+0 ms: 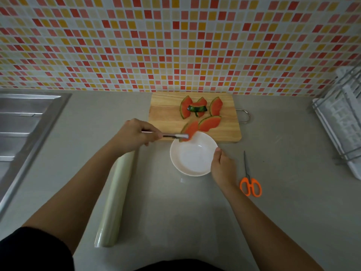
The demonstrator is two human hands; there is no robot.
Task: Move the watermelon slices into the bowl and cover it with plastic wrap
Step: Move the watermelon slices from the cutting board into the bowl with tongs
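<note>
My left hand (134,134) grips metal tongs (173,136) that pinch one watermelon slice (190,132) over the far rim of the white bowl (192,163). The bowl holds nothing inside. At the bowl's right rim my right hand (221,167) holds its edge. Several more slices (210,123) with red flesh and green rind lie on the wooden cutting board (168,116) behind the bowl. A roll of plastic wrap (115,198) lies on the counter under my left forearm, left of the bowl.
Orange-handled scissors (250,182) lie right of the bowl. A steel sink (23,122) fills the left edge. A white dish rack (341,122) stands at the right. A tiled wall (175,45) backs the grey counter (175,212).
</note>
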